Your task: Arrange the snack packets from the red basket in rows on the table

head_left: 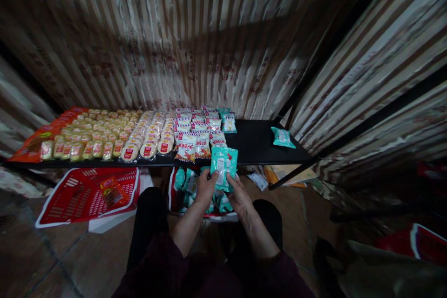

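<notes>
clasping teal packets [224, 162], hands [206, 187] covering lower edge

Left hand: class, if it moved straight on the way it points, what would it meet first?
The left hand already touches the teal packets; past them, probably the front edge of the black shelf, though depth is unclear.

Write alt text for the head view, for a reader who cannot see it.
The left hand and right hand hold teal snack packets at the front edge of a black shelf. Rows of packaged snacks fill the shelf's left part, a lone teal packet lies at its right, and a red basket sits on the floor below.
</notes>
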`<action>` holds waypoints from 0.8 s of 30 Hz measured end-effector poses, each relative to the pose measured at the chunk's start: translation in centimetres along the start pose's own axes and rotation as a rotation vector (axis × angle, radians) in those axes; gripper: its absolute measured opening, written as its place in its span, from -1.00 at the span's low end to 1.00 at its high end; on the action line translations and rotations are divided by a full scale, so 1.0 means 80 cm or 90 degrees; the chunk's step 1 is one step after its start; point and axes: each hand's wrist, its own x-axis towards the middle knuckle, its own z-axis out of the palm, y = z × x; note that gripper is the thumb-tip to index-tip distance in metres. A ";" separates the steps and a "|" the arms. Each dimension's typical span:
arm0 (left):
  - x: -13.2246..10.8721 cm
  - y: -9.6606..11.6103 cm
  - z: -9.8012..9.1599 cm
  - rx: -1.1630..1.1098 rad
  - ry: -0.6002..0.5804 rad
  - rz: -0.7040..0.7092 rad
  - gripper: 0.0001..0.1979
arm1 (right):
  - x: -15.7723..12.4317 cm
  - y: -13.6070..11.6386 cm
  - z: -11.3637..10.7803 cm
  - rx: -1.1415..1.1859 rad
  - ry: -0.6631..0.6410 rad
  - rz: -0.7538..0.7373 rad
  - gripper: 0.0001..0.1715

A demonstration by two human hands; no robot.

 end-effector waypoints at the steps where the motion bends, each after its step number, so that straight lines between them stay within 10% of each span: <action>1: 0.000 0.002 -0.002 0.000 -0.003 -0.005 -0.80 | 0.000 0.000 0.001 -0.005 0.001 0.008 -0.55; 24: 0.010 -0.009 -0.025 -0.133 -0.003 -0.009 -0.58 | -0.006 -0.005 0.029 -0.046 -0.044 0.015 -0.47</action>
